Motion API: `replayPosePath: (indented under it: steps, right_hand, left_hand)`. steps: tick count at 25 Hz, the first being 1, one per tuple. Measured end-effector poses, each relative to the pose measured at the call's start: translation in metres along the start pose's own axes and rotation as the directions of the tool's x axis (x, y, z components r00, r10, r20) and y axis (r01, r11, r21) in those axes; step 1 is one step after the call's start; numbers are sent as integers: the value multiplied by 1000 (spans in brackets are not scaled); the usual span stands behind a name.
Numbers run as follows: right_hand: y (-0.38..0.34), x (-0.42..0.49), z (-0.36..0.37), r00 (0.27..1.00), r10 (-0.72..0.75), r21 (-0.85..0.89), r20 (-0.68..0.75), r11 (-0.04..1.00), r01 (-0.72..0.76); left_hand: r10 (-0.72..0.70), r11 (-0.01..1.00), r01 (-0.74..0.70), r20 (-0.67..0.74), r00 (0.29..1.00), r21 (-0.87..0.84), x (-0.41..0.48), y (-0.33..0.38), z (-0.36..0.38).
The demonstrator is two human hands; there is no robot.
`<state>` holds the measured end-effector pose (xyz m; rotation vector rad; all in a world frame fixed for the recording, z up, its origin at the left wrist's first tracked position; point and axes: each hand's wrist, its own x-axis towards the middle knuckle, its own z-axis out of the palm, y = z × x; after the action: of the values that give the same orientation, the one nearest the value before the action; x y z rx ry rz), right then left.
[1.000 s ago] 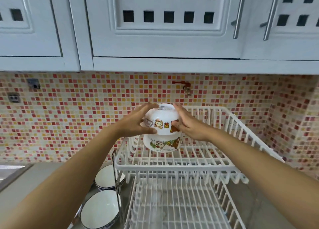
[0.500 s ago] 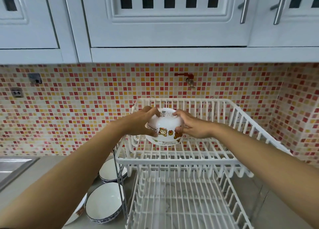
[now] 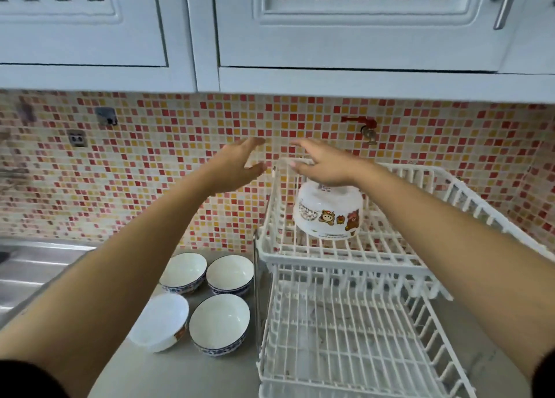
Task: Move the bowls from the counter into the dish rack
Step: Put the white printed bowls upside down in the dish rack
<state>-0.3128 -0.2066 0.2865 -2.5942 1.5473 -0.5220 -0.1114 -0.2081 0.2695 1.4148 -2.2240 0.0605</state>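
One cartoon-printed bowl [image 3: 329, 213] sits upside down on the upper tier of the white dish rack [image 3: 354, 256], at about 2 o'clock in view, so by my judgement the job is barely begun. Four bowls wait on the counter [image 3: 180, 373] at 7 o'clock: three blue-rimmed bowls [image 3: 220, 322] upright and a plain white bowl [image 3: 160, 322] tipped on its side. Each grip is spread wide and holds nothing: the left hand [image 3: 237, 166] hangs clear at 11 o'clock, the right hand [image 3: 324, 166] just above the racked bowl, contact impossible to tell.
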Motion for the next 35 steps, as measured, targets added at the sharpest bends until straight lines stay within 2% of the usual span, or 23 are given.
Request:
replayPosePath:
  steps: [3,6,9,12,16,20,23,26,28,31,33,35]
  right_hand:
    - [-67,44,36,998,-50,-49,29,997,51]
    - [-125,82,92,995,-35,-61,89,997,41]
    - [-162,98,161,983,60,-10,172,998,-59]
    - [-174,95,244,956,152,36,250,985,-166]
    - [-159,83,345,890,266,-21,370,960,-278]
    - [-139,81,414,857,361,-73,369,930,-360]
    - [-136,83,447,837,396,-166,379,918,-359]
    - [-138,84,457,864,359,-283,354,921,-267]
    - [-144,84,455,875,354,-241,329,928,-285]
    - [-155,92,428,905,362,-44,225,931,-362]
    - [-161,101,403,909,380,98,170,912,-399]
    - [-169,108,378,879,397,280,265,841,-464]
  left_hand:
    - [-176,984,176,-23,984,-17,-29,-62,-15]
    - [-358,934,358,-20,934,-2,-76,-125,-15]
    - [-495,869,492,105,863,53,-128,-184,12]
    - [-618,783,613,227,752,102,-177,-231,56]
    - [-702,691,712,348,621,126,-221,-278,124]
    - [-770,573,814,402,496,94,-241,-298,182]
    - [-794,487,872,440,419,48,-248,-303,215]
    - [-785,410,909,479,394,-77,-249,-304,227]
    - [-804,338,925,456,381,-177,-247,-304,221]
    - [-837,210,877,385,390,-432,-236,-300,194]
    - [-850,184,805,320,419,-564,-223,-298,167]
    - [-855,196,748,262,447,-635,-206,-292,144]
